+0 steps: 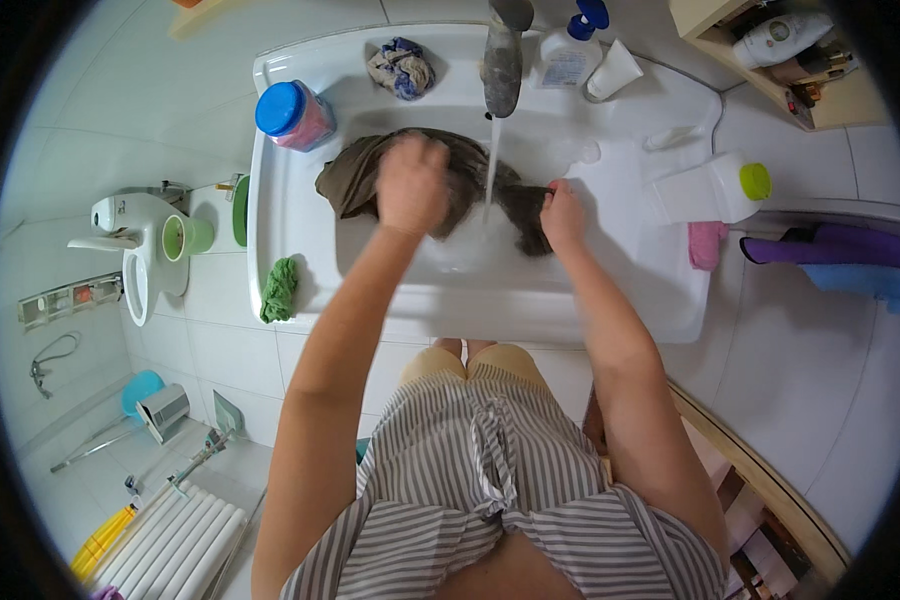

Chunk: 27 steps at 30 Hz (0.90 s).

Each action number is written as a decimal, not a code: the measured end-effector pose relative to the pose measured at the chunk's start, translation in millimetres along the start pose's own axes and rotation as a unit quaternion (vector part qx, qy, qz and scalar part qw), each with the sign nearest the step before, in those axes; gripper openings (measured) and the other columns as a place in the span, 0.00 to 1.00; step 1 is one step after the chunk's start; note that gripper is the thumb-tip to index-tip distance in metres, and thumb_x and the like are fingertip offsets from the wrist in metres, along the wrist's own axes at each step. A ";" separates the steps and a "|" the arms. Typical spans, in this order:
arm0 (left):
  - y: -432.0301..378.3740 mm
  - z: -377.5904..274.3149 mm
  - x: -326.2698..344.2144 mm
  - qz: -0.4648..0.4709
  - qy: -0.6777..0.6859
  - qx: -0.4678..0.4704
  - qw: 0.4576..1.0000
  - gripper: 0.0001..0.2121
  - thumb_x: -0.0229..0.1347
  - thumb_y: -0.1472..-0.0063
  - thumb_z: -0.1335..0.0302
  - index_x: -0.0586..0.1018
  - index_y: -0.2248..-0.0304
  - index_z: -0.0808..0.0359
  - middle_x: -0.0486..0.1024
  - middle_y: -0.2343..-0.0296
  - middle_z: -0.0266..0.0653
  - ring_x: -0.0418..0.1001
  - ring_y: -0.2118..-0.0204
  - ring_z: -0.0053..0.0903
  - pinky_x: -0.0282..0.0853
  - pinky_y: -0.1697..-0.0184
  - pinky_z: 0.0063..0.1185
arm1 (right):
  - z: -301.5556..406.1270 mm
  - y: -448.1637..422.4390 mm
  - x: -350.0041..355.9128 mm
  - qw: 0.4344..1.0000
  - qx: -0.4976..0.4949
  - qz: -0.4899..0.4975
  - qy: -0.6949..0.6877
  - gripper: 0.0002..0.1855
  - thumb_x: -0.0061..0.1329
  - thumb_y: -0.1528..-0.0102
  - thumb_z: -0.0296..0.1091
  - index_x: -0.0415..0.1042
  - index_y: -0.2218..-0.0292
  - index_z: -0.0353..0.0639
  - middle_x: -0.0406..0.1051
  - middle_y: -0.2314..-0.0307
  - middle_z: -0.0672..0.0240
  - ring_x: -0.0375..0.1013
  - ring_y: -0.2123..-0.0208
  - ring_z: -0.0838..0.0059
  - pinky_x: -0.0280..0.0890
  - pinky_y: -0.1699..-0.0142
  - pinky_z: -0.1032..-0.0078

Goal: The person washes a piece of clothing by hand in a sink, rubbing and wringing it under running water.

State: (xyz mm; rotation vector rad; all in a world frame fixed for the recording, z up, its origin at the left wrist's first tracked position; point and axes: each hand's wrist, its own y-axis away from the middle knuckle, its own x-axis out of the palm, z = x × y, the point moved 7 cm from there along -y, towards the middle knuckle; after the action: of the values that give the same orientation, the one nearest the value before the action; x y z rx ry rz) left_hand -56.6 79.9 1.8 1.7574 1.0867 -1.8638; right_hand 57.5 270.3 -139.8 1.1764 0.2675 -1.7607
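Observation:
A wet dark brown cloth (469, 161) lies bunched across the basin of a white ceramic sink (435, 300). Water runs from the metal faucet (503, 67) onto the cloth's middle and into the basin. My left hand (414, 180), blurred, is over the cloth's left part; whether its fingers grip the fabric cannot be told. On the right, my right hand (564, 214) pinches an edge of the same cloth between thumb and fingers, close beside the stream.
A blue-lidded plastic jar (296, 116), a crumpled patterned cloth (402, 69), a pump bottle (566, 58) and a white tube (613, 73) stand around the sink's rim. A green cloth (280, 290) lies at front left, a green-capped bottle (701, 189) and pink cloth (705, 245) at right.

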 end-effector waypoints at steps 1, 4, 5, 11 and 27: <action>9.1 -17.5 34.7 0.121 0.113 -0.006 0.986 0.16 0.50 0.53 0.76 0.74 0.61 0.62 0.71 0.67 0.45 0.69 0.60 0.38 0.65 0.57 0.29 | -6.0 -0.8 2.2 0.996 0.087 -0.018 -0.020 0.14 0.39 0.46 0.31 0.65 0.58 0.40 0.69 0.63 0.56 0.67 0.60 0.52 0.62 0.57 0.63; 59.7 -46.7 122.9 0.371 0.431 -0.270 0.777 0.12 0.49 0.52 0.76 0.74 0.67 0.69 0.72 0.71 0.44 0.72 0.70 0.34 0.68 0.66 0.28 | 16.2 -0.1 4.8 0.955 0.031 0.031 -0.294 0.09 0.42 0.46 0.31 0.69 0.64 0.38 0.71 0.70 0.55 0.70 0.65 0.62 0.63 0.59 0.73; 83.6 -49.1 148.9 0.399 0.512 -0.393 0.651 0.12 0.47 0.54 0.76 0.74 0.68 0.71 0.74 0.72 0.44 0.72 0.72 0.33 0.67 0.68 0.29 | 26.0 1.6 -1.9 0.917 0.005 0.039 -0.397 0.09 0.43 0.46 0.31 0.70 0.65 0.38 0.71 0.71 0.56 0.70 0.66 0.64 0.63 0.59 0.76; 92.8 -13.8 186.4 0.233 0.564 -0.435 0.662 0.14 0.48 0.51 0.78 0.67 0.62 0.71 0.69 0.74 0.42 0.69 0.76 0.27 0.67 0.73 0.23 | 7.0 -4.9 -52.1 0.989 -0.046 -0.065 -0.126 0.10 0.43 0.46 0.34 0.69 0.61 0.45 0.71 0.66 0.63 0.69 0.63 0.67 0.61 0.58 0.71; 77.3 16.8 139.8 0.077 0.584 -0.533 0.608 0.05 0.51 0.50 0.75 0.70 0.74 0.67 0.66 0.81 0.34 0.64 0.80 0.22 0.63 0.76 0.21 | 29.4 41.1 36.6 0.909 -0.254 0.124 0.306 0.28 0.43 0.49 0.41 0.56 0.46 0.54 0.41 0.42 0.66 0.41 0.42 0.55 0.45 0.45 0.51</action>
State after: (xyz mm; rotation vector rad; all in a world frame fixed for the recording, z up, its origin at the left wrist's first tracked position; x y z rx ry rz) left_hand -35.8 52.0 -155.1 1.8825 1.7303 0.4876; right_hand 70.6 209.3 -141.6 1.2685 0.8553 -0.9698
